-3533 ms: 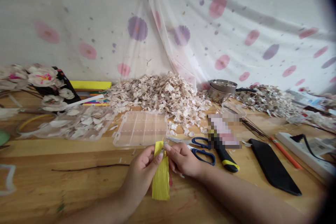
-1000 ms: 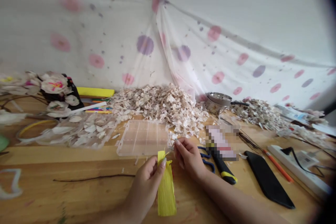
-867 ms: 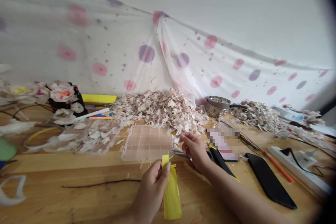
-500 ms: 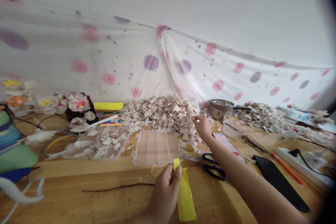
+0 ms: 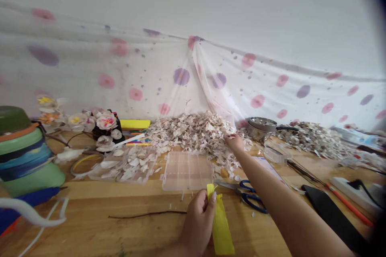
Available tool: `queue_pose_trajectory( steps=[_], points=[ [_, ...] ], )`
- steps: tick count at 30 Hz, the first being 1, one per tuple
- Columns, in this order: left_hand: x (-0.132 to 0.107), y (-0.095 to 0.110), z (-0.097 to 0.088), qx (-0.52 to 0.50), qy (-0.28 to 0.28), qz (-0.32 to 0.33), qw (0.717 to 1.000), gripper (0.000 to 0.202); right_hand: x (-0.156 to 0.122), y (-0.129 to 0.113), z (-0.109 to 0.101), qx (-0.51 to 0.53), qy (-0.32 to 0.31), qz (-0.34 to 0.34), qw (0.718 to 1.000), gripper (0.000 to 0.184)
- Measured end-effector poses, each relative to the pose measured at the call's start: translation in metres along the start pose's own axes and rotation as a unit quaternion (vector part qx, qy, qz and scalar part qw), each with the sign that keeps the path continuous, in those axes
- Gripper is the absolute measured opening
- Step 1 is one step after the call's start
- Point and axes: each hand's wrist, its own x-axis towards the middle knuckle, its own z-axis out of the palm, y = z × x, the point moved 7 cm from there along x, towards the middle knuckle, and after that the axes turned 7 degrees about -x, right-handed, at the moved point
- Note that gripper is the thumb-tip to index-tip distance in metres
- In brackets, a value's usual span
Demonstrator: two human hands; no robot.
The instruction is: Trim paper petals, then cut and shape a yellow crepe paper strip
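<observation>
My left hand (image 5: 199, 221) is closed on a strip of yellow crepe paper (image 5: 222, 225), pinched between thumb and fingers; the strip hangs toward the table's near edge. A thin dark twig (image 5: 144, 214) runs leftward from behind this hand; whether the hand grips it, I cannot tell. My right hand (image 5: 235, 143) reaches far forward to the right side of a heap of pale dried petal-like flakes (image 5: 193, 130). Its fingers look bent together at the flakes, the tips partly lost among them. Beneath the right forearm lie scissors with dark blue handles (image 5: 251, 196).
A clear divided plastic case (image 5: 187, 170) lies before the heap. Its left neighbour is a spread of loose petals (image 5: 132, 164). Paper flowers (image 5: 105, 122), a green container (image 5: 27, 152) and a blue glue gun (image 5: 30, 204) stand left. Rightward are a metal tin (image 5: 261, 126), black phone-like slab (image 5: 331, 217) and power strip (image 5: 358, 194).
The view has swung a little left, shifting everything rightward in the picture. My right hand has pushed slightly into the flakes. The left hand keeps its hold on the yellow strip.
</observation>
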Motion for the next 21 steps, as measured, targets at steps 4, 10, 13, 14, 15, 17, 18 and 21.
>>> queue_pose_trajectory(
  steps=[4, 10, 13, 14, 15, 17, 18, 21],
  points=[
    [-0.001, 0.002, 0.001, -0.026, -0.002, -0.011, 1.000, 0.034, 0.000, 0.003, 0.008, 0.059, -0.047, 0.035, 0.997, 0.028],
    [-0.002, 0.003, 0.001, -0.044, 0.000, -0.017, 0.999, 0.034, -0.002, -0.010, 0.007, 0.172, -0.100, 0.039, 0.979, 0.030],
    [-0.002, 0.003, 0.001, -0.049, 0.005, -0.014, 0.999, 0.034, 0.000, -0.025, 0.001, 0.215, -0.126, 0.026, 0.968, 0.029],
    [-0.002, 0.003, 0.001, -0.053, 0.005, -0.015, 0.998, 0.034, 0.001, -0.032, -0.002, 0.228, -0.133, 0.020, 0.964, 0.029],
    [-0.002, 0.003, 0.001, -0.061, 0.004, -0.018, 0.998, 0.034, 0.003, -0.039, -0.005, 0.239, -0.139, 0.012, 0.961, 0.028],
    [-0.002, 0.002, 0.003, -0.090, -0.002, -0.025, 0.996, 0.034, 0.006, -0.054, -0.011, 0.256, -0.149, -0.006, 0.955, 0.027],
    [-0.002, 0.002, 0.004, -0.110, -0.007, -0.031, 0.993, 0.034, 0.008, -0.062, -0.014, 0.263, -0.154, -0.017, 0.952, 0.027],
    [-0.003, 0.001, 0.008, -0.164, -0.022, -0.044, 0.985, 0.034, 0.015, -0.079, -0.023, 0.277, -0.163, -0.046, 0.946, 0.025]
  ],
)
